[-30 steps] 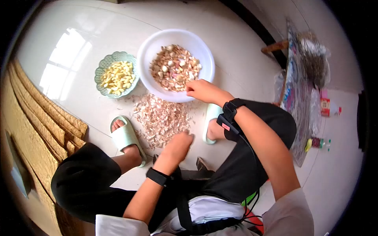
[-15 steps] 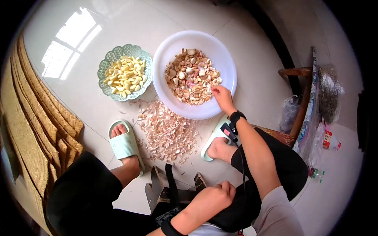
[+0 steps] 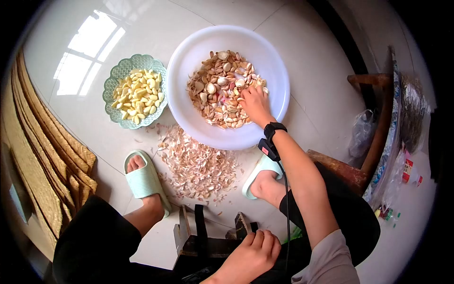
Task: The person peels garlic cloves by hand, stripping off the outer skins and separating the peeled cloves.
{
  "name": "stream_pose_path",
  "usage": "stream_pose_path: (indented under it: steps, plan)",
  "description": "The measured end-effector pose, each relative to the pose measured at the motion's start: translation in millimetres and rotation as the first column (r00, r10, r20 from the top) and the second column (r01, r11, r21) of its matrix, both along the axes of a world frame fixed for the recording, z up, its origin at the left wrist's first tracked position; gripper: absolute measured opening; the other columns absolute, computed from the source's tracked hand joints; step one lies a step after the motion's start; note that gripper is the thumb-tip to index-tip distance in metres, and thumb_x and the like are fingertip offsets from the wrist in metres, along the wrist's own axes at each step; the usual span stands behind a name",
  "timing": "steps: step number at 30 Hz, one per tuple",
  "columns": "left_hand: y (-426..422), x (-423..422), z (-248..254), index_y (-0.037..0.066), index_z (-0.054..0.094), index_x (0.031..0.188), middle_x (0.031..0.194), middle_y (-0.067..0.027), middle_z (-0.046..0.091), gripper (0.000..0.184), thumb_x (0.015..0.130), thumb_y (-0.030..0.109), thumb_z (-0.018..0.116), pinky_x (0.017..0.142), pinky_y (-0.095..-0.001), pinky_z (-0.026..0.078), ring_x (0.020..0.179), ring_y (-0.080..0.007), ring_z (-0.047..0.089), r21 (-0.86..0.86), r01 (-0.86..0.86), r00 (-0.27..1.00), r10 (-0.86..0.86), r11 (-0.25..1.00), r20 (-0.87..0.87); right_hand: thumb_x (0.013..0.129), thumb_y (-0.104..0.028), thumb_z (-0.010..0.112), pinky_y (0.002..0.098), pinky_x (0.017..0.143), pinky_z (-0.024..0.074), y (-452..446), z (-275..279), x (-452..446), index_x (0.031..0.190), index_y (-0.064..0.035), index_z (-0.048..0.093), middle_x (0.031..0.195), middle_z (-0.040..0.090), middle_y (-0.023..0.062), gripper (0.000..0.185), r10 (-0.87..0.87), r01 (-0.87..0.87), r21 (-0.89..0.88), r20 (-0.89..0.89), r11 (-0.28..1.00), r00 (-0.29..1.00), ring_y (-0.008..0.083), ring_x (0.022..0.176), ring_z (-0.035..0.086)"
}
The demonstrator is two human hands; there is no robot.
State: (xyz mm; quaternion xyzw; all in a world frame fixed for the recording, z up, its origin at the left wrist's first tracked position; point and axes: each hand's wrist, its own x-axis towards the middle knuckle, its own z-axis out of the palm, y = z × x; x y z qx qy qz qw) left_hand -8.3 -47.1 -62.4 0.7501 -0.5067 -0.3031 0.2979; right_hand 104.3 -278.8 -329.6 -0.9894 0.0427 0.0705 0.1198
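Note:
My right hand (image 3: pixel 256 105) reaches into a large white basin (image 3: pixel 182 111), its fingers down among unpeeled garlic cloves (image 3: pixel 222 87) at the right of the pile. Whatever its curled fingers grip is too small to tell. Low in the view, my left hand (image 3: pixel 253 255) is closed near my lap, its back turned up, and what it may hold is hidden. A green scalloped bowl (image 3: pixel 110 105) left of the basin carries peeled yellow cloves (image 3: pixel 138 96). Loose garlic skins (image 3: pixel 198 165) lie in a heap on the floor below the basin.
Folded woven mats (image 3: pixel 47 156) lie at the left. My slippered feet flank the skins, and a dark wooden stool (image 3: pixel 208 246) is below them. At the right are a wooden frame (image 3: pixel 373 142), a plastic bag (image 3: pixel 363 135) and a bottle with a red label (image 3: pixel 407 171).
My right hand has moved from the basin's near rim into the cloves. My left hand has drawn back from beside the skins toward my lap. The view has shifted.

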Motion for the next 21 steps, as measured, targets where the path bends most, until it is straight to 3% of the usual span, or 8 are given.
stream_pose_path:
  steps: [3, 6, 9, 10, 14, 15, 17, 21]
  plan:
    - [-5.1, -4.5, 4.3, -0.003, 0.054, 0.095, 0.092, -0.0144, 0.056, 0.030, 0.069, 0.013, 0.050, 0.074, -0.0296, 0.045, 0.085, -0.0233, 0.056, 0.023, 0.053, 0.999, -0.053, 0.998, -0.004, 0.076, -0.013, 0.056, 0.0407, 0.080, 0.0390, 1.9, 4.7, 1.4, 0.085, -0.0037, 0.055, 0.094, 0.052, 0.0114, 0.012, -0.021, 0.024, -0.071, 0.040, 0.997, 0.999, 0.0296, 0.095, 0.047]
    - [-9.2, -14.9, 1.4, -0.002, 0.054, 0.091, 0.086, -0.0106, 0.055, 0.028, 0.067, 0.012, 0.052, 0.067, -0.0274, 0.044, 0.081, -0.0214, 0.055, -0.029, 0.045, 0.990, -0.040, 0.999, 0.134, 0.079, -0.016, 0.057, 0.0384, 0.071, 0.0429, -2.3, 23.0, 5.6, 0.085, -0.0030, 0.052, 0.087, 0.055, 0.0140, 0.015, -0.226, 0.229, 0.140, -0.032, 0.963, 0.974, 0.0295, 0.082, 0.054]
    - [-11.6, -9.3, 17.1, 0.000, 0.054, 0.089, 0.085, -0.0096, 0.055, 0.026, 0.067, 0.013, 0.052, 0.065, -0.0265, 0.043, 0.080, -0.0205, 0.055, -0.009, 0.067, 0.988, -0.065, 0.998, 0.143, 0.079, -0.013, 0.053, 0.0440, 0.069, 0.0451, -13.5, 55.8, 11.9, 0.085, 0.0023, 0.051, 0.087, 0.059, 0.0209, 0.017, -0.277, 0.321, 0.345, -0.173, 0.882, 0.945, 0.0400, 0.080, 0.057]
    - [-11.5, -6.6, 25.4, 0.000, 0.054, 0.089, 0.084, -0.0100, 0.054, 0.024, 0.068, 0.012, 0.052, 0.066, -0.0286, 0.044, 0.080, -0.0216, 0.055, -0.041, 0.097, 0.994, -0.095, 0.994, 0.054, 0.080, -0.012, 0.052, 0.0425, 0.069, 0.0451, -13.4, 66.3, 11.9, 0.084, 0.0026, 0.051, 0.080, 0.060, 0.0221, 0.015, -0.255, 0.266, 0.351, -0.080, 0.898, 0.964, 0.0391, 0.078, 0.057]
    - [-10.0, 9.4, 60.4, 0.001, 0.054, 0.092, 0.087, -0.0123, 0.054, 0.024, 0.070, 0.008, 0.052, 0.070, -0.0341, 0.045, 0.081, -0.0251, 0.056, -0.260, -0.054, 0.993, 0.079, 0.964, 0.087, 0.084, -0.017, 0.053, 0.0358, 0.061, 0.0444, -12.7, 126.2, 12.8, 0.084, 0.0008, 0.056, 0.073, 0.059, 0.0181, 0.018, -0.153, 0.139, 0.385, 0.007, 0.913, 0.988, 0.0302, 0.066, 0.058]
    - [-8.8, 16.3, 68.2, 0.000, 0.054, 0.093, 0.088, -0.0127, 0.056, 0.023, 0.071, 0.007, 0.055, 0.068, -0.0351, 0.046, 0.079, -0.0270, 0.057, -0.268, -0.082, 0.985, 0.119, 0.960, 0.127, 0.084, -0.016, 0.053, 0.0365, 0.062, 0.0441, -10.0, 144.6, 11.1, 0.085, 0.0010, 0.056, 0.074, 0.059, 0.0187, 0.018, -0.155, 0.156, 0.352, -0.030, 0.923, 0.987, 0.0304, 0.066, 0.057]
    - [-3.0, 25.2, 72.3, 0.001, 0.055, 0.093, 0.086, -0.0136, 0.057, 0.021, 0.073, 0.007, 0.057, 0.066, -0.0368, 0.047, 0.076, -0.0302, 0.058, -0.322, -0.175, 0.964, 0.229, 0.930, 0.137, 0.084, -0.015, 0.052, 0.0333, 0.059, 0.0448, -9.2, 177.1, 9.0, 0.088, 0.0016, 0.057, 0.069, 0.059, 0.0160, 0.018, -0.010, -0.007, 0.219, 0.076, 0.976, 0.997, 0.0246, 0.062, 0.057]
    - [17.4, 47.4, 81.3, 0.004, 0.055, 0.103, 0.090, -0.0151, 0.059, 0.025, 0.078, 0.007, 0.058, 0.066, -0.0347, 0.048, 0.076, -0.0303, 0.059, -0.186, -0.481, 0.821, 0.515, 0.857, 0.248, 0.084, -0.010, 0.050, 0.0266, 0.055, 0.0453, 6.2, 262.9, -2.1, 0.090, 0.0021, 0.058, 0.068, 0.059, 0.0098, 0.016, -0.034, 0.043, 0.504, -0.026, 0.863, 0.999, 0.0154, 0.059, 0.057]
